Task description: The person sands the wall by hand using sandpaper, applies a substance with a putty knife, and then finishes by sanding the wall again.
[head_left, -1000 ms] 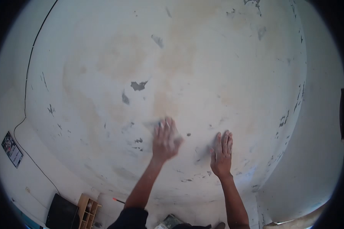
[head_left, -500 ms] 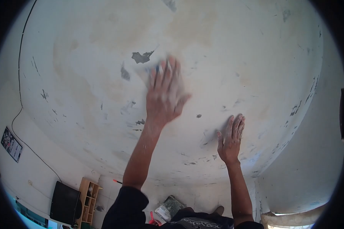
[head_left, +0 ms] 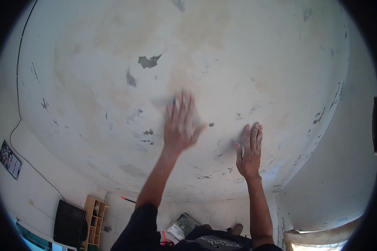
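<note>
Grip of the left hand (head_left: 181,125) is flattening out rather than clenching: the fingers are lying spread and long against the painted ceiling (head_left: 247,54), pinning a small grey sheet (head_left: 171,101) under the fingertips. The hand and the sheet are blurred, so I cannot tell exactly what the sheet is; it may well be sandpaper. It is sitting under the fingertips, below a dark patch of peeled paint (head_left: 148,61) and well apart from it.

The right hand (head_left: 249,150) is holding nothing. Its palm and fingers are resting flat on the ceiling, near the left hand but not touching it, and it is looking like a brace for the body.

Judging by the blur, the flat pressing hand and the many flaked spots around it, the step in hand is rubbing down the ceiling's paint, one hand working while the other is steadying.

A further stroke would be calling for even pressure through the whole flat of the fingers, so that the sheet is not slipping out, and for the right hand staying planted. Smaller chips (head_left: 148,132) are lying just left of the working hand.
</note>
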Available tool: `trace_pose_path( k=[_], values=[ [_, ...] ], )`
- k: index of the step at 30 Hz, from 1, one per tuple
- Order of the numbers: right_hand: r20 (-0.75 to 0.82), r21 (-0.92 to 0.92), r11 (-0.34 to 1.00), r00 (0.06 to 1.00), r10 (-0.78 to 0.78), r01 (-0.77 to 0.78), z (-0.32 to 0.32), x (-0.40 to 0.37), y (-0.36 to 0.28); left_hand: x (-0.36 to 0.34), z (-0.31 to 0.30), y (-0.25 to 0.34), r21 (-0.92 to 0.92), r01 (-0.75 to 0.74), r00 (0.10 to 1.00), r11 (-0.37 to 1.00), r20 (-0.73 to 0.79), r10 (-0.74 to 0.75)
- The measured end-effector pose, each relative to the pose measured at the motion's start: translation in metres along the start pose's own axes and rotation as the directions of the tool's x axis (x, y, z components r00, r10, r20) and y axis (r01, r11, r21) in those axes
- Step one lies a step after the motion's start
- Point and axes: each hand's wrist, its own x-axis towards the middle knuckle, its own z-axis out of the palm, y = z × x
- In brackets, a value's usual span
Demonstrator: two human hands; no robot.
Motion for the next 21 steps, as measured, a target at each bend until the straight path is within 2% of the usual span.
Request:
trace_pose_path(
  k=[1,3,4,6,7,9,11,12,14,15,17,18,21],
  values=[
    [-0.021,0.001,1.000,1.000,0.003,-0.003,-0.001,0.001,0.004,-0.023,0.016,0.000,0.021,0.019,0.998,1.000,0.064,-0.020],
    [0.051,-0.018,1.000,0.999,-0.013,0.014,-0.001,-0.004,0.009,0.000,0.006,-0.009,0.015,-0.068,0.997,0.998,0.050,0.067],
    [0.061,-0.020,1.000,0.998,-0.011,0.012,0.000,-0.005,0.008,0.014,-0.004,-0.011,0.003,-0.130,0.991,0.992,0.045,0.129],
    [-0.021,-0.027,1.000,1.000,-0.013,0.012,0.006,-0.003,0.003,0.088,-0.037,-0.021,0.034,-0.086,0.996,0.996,-0.022,0.086],
    [-0.018,-0.028,1.000,1.000,-0.012,0.012,0.007,-0.002,0.001,0.091,-0.038,-0.023,0.032,-0.084,0.996,0.996,-0.021,0.084],
    [-0.004,-0.025,1.000,1.000,-0.008,0.008,0.001,-0.003,0.001,0.090,-0.040,-0.020,0.011,-0.023,0.997,1.000,-0.073,0.023],
    [0.040,-0.022,1.000,0.999,-0.019,0.020,-0.009,-0.004,0.005,-0.006,0.003,-0.009,0.052,0.046,0.999,0.998,0.008,-0.046],
    [0.078,-0.014,1.000,0.997,-0.016,0.017,-0.011,-0.002,0.007,-0.014,-0.002,0.003,0.063,0.074,0.995,0.995,0.055,-0.077],
    [0.038,-0.020,1.000,0.999,-0.008,0.009,-0.005,0.001,0.009,-0.003,0.008,-0.014,0.087,0.002,0.999,0.996,0.041,-0.006],
    [0.039,-0.024,1.000,0.999,-0.013,0.014,-0.004,-0.003,0.008,0.015,-0.005,-0.016,0.109,-0.033,0.999,0.993,0.046,0.028],
    [0.022,-0.032,0.999,1.000,-0.003,0.004,-0.002,-0.004,0.006,0.104,-0.044,-0.022,0.078,-0.041,0.996,0.996,-0.074,0.047],
    [-0.007,-0.036,0.999,1.000,-0.005,0.004,0.001,-0.003,0.005,0.124,-0.051,-0.023,0.051,-0.045,0.989,0.998,-0.139,0.052],
    [-0.009,-0.021,1.000,1.000,-0.016,0.016,-0.001,-0.004,0.006,0.067,-0.026,-0.015,0.090,-0.009,0.998,0.996,-0.065,0.015]
  ],
)
